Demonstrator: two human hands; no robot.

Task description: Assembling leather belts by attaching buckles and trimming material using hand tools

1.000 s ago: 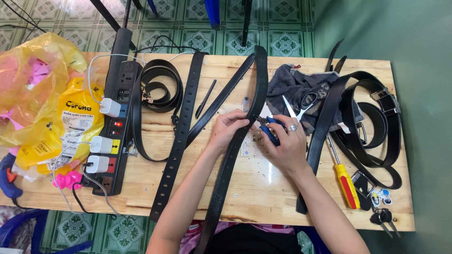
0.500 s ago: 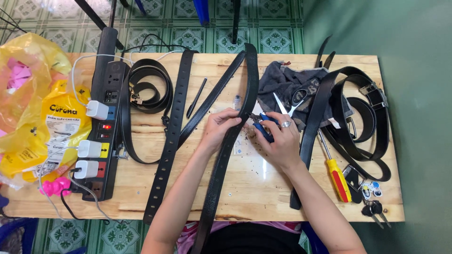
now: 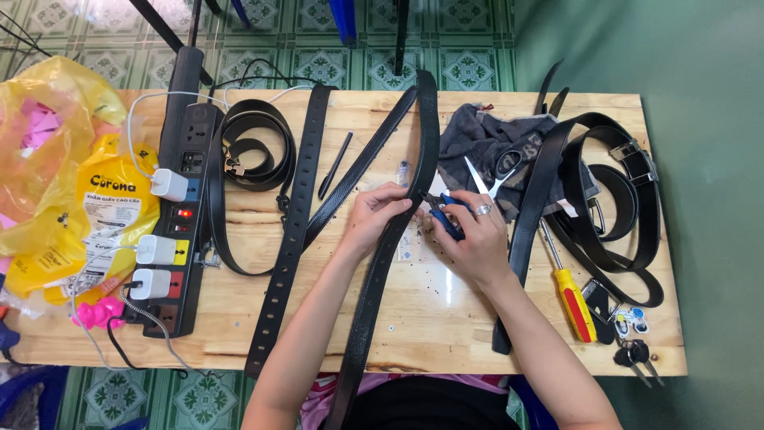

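Your left hand (image 3: 380, 213) pinches the black belt (image 3: 390, 239) on the worktop (image 3: 446, 318) while your right hand (image 3: 471, 239), just beside it, closes its grip around blue-handled pliers (image 3: 446, 216).

The right hand (image 3: 476, 239) covers most of the blue-handled tool (image 3: 447, 219), so its head cannot be made out. The long black belt (image 3: 390, 239) runs off the worktop's (image 3: 446, 326) near edge, its end hidden below. At the left edge, the yellow plastic bag (image 3: 48, 143) is cut off. The small keys (image 3: 633, 350) at the near right corner are too small to tell.
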